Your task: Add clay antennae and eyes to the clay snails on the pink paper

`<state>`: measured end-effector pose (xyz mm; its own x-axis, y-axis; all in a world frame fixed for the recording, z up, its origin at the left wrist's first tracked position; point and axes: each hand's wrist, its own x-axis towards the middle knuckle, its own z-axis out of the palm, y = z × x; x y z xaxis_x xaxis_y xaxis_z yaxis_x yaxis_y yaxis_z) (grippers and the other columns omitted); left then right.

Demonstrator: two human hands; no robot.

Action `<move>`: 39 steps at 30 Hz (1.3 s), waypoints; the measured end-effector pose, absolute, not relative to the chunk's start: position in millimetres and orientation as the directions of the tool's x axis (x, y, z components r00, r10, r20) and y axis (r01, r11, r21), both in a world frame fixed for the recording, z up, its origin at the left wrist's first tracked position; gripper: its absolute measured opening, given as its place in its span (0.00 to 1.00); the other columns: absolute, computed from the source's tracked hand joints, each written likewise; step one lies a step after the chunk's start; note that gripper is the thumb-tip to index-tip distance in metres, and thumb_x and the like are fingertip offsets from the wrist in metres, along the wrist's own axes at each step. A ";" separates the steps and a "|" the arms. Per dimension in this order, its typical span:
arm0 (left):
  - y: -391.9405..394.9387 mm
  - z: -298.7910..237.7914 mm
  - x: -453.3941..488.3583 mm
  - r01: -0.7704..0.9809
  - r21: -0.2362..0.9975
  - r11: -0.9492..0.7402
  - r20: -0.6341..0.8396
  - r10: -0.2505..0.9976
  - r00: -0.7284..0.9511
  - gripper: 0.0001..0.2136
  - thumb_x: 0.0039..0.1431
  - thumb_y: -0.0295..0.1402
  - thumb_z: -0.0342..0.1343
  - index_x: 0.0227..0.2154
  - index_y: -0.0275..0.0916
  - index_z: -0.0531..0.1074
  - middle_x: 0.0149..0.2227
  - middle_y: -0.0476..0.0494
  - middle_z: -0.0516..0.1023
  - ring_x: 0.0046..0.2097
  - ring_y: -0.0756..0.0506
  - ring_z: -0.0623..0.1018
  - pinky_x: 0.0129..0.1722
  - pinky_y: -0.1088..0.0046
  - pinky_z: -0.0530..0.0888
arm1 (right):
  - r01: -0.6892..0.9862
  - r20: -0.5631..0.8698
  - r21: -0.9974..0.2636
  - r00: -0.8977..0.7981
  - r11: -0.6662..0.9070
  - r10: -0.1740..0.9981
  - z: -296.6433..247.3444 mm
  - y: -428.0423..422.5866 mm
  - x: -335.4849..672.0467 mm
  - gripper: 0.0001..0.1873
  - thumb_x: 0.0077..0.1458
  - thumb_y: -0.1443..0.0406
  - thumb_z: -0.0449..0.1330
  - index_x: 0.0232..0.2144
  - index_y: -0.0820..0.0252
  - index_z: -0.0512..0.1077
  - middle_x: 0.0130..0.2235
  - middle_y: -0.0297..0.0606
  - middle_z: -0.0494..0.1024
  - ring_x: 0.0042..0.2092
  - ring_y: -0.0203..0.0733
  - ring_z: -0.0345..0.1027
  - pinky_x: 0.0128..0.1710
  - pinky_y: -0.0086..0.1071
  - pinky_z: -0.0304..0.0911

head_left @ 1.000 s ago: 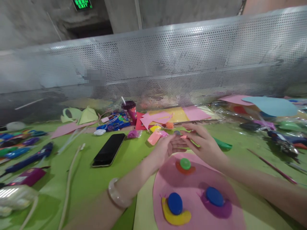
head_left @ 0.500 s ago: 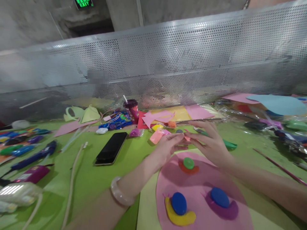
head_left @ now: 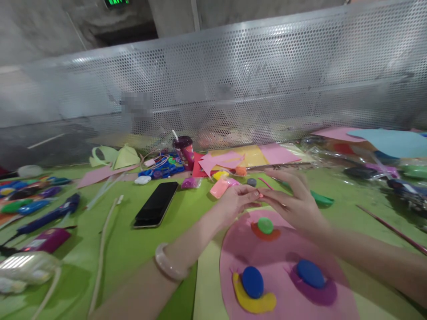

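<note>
My left hand (head_left: 237, 201) and my right hand (head_left: 293, 200) meet above the far edge of a pink paper oval (head_left: 287, 271). Between their fingertips they pinch a tiny pink clay piece (head_left: 260, 194). On the oval sit three clay snails: a green-shelled one on an orange body (head_left: 265, 226), a blue-shelled one on a yellow body (head_left: 252, 286), and a blue-shelled one on a purple body (head_left: 310, 278). A pale bracelet (head_left: 167, 265) circles my left wrist.
A black phone (head_left: 156, 204) lies left of my hands on the green table cover (head_left: 133, 249). Clay packets (head_left: 220, 186), a purple cup (head_left: 185, 151), scissors and coloured paper sheets (head_left: 253, 155) lie farther back. Pens and glue guns crowd the left edge; a perforated metal screen (head_left: 267, 80) stands behind.
My hands have stayed together over the oval's far edge, fingertips working the small pink piece; my left fingers curled in more. The view shifted slightly.
</note>
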<state>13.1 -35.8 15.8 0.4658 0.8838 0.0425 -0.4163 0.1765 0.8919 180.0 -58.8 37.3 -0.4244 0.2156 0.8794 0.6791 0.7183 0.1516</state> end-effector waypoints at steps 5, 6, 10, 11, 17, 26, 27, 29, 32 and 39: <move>-34.6 12.1 16.0 -0.449 0.878 0.162 0.053 0.902 0.429 0.16 0.33 0.39 0.70 0.22 0.34 0.73 0.25 0.49 0.74 0.29 0.51 0.74 0.39 0.71 0.69 | 0.665 0.879 0.210 -0.450 0.717 0.160 36.4 -59.2 180.6 0.13 0.53 0.70 0.60 0.40 0.48 0.71 0.48 0.40 0.71 0.48 0.48 0.65 0.47 0.46 0.65; -34.2 11.5 16.2 -0.453 0.876 0.165 0.048 0.906 0.422 0.16 0.33 0.39 0.70 0.22 0.35 0.73 0.25 0.49 0.74 0.28 0.52 0.74 0.39 0.72 0.69 | 0.659 0.878 0.229 -0.458 0.717 0.141 36.5 -58.8 180.5 0.14 0.52 0.71 0.60 0.40 0.49 0.71 0.48 0.41 0.71 0.48 0.48 0.65 0.48 0.46 0.64; -32.9 9.6 16.0 -0.479 0.855 0.198 0.027 0.906 0.423 0.16 0.33 0.38 0.70 0.22 0.34 0.73 0.25 0.49 0.74 0.29 0.52 0.74 0.38 0.73 0.68 | 0.654 0.868 0.259 -0.481 0.711 0.126 37.0 -56.7 180.6 0.13 0.53 0.71 0.59 0.40 0.51 0.71 0.47 0.41 0.73 0.47 0.46 0.66 0.48 0.46 0.64; -32.5 9.2 15.8 -0.486 0.849 0.208 0.025 0.903 0.430 0.15 0.33 0.38 0.70 0.22 0.34 0.73 0.25 0.49 0.75 0.29 0.52 0.74 0.38 0.73 0.69 | 0.662 0.866 0.249 -0.480 0.707 0.144 36.9 -56.3 180.9 0.12 0.54 0.71 0.58 0.40 0.51 0.70 0.47 0.40 0.73 0.47 0.46 0.66 0.48 0.46 0.64; -30.8 6.2 12.7 -0.454 0.868 0.200 0.054 0.871 0.488 0.16 0.32 0.38 0.71 0.20 0.34 0.71 0.25 0.48 0.75 0.31 0.50 0.75 0.37 0.72 0.70 | 0.601 0.828 0.175 -0.519 0.780 0.213 35.4 -57.3 178.3 0.12 0.56 0.73 0.54 0.39 0.55 0.71 0.45 0.43 0.74 0.46 0.44 0.67 0.43 0.41 0.67; -36.1 6.9 11.1 -0.384 0.912 0.146 0.102 0.825 0.556 0.17 0.40 0.41 0.67 0.30 0.34 0.76 0.32 0.42 0.78 0.36 0.46 0.77 0.41 0.68 0.70 | 0.582 0.838 -0.015 -0.436 0.813 0.328 43.8 -63.0 173.9 0.12 0.54 0.75 0.54 0.26 0.56 0.72 0.40 0.41 0.72 0.44 0.46 0.65 0.40 0.45 0.66; -37.2 6.9 12.9 -0.405 0.903 0.145 0.106 0.836 0.538 0.16 0.40 0.40 0.67 0.30 0.34 0.76 0.32 0.42 0.78 0.35 0.47 0.77 0.41 0.68 0.70 | 0.592 0.836 0.000 -0.442 0.806 0.325 45.5 -63.0 174.5 0.12 0.54 0.74 0.54 0.27 0.56 0.73 0.42 0.41 0.72 0.46 0.47 0.65 0.42 0.46 0.66; -39.3 7.1 17.5 -0.464 0.870 0.165 0.090 0.873 0.480 0.15 0.40 0.41 0.67 0.27 0.35 0.76 0.29 0.43 0.78 0.33 0.48 0.76 0.40 0.70 0.70 | 0.616 0.832 0.037 -0.455 0.787 0.317 48.5 -63.1 175.4 0.10 0.55 0.73 0.56 0.30 0.55 0.74 0.47 0.43 0.71 0.48 0.49 0.63 0.44 0.47 0.64; -41.8 8.1 23.9 -0.511 0.841 0.176 0.046 0.919 0.393 0.16 0.38 0.42 0.68 0.24 0.35 0.74 0.26 0.46 0.76 0.30 0.50 0.75 0.36 0.72 0.70 | 0.645 0.835 0.069 -0.455 0.761 0.309 49.8 -63.0 175.6 0.08 0.54 0.71 0.57 0.31 0.56 0.75 0.50 0.45 0.69 0.49 0.51 0.62 0.45 0.48 0.63; -43.4 12.8 28.0 -0.383 0.921 0.063 0.055 0.956 0.289 0.17 0.37 0.44 0.67 0.21 0.35 0.71 0.22 0.48 0.74 0.28 0.50 0.74 0.33 0.73 0.68 | 0.661 0.855 0.001 -0.389 0.750 0.342 42.4 -57.3 179.2 0.10 0.56 0.72 0.55 0.27 0.56 0.73 0.39 0.42 0.71 0.44 0.46 0.65 0.41 0.44 0.66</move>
<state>28.0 -43.4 12.8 0.2887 0.9558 0.0553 -0.3834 0.0626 0.9214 179.2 -57.3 42.4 -0.3894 0.3421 0.8552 0.6612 0.7502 0.0010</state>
